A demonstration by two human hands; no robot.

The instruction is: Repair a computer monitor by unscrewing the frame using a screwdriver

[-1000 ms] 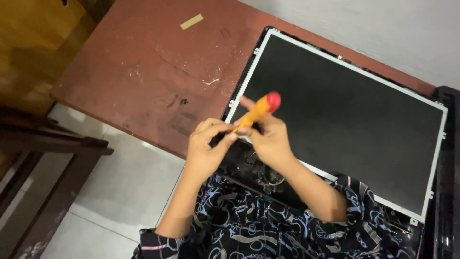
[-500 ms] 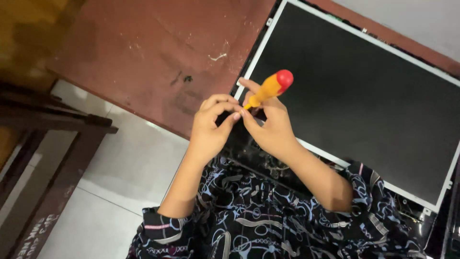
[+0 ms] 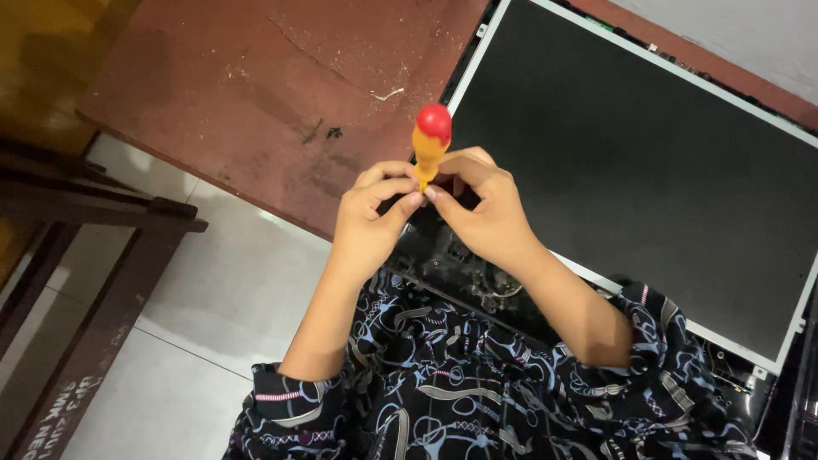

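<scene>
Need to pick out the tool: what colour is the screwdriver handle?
Orange-yellow handle with a red cap on the screwdriver, clearest in the head view.

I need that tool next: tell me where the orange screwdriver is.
In the head view, the orange screwdriver stands upright at centre, pinched between left hand and right hand, beside the dark display panel.

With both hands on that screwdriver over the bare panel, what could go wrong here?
1. The screwdriver is pinched only by the fingertips of the left hand and right hand; it might slip.
2. It is right at the corner of the display panel, so a slip could scratch or crack the panel.
</scene>
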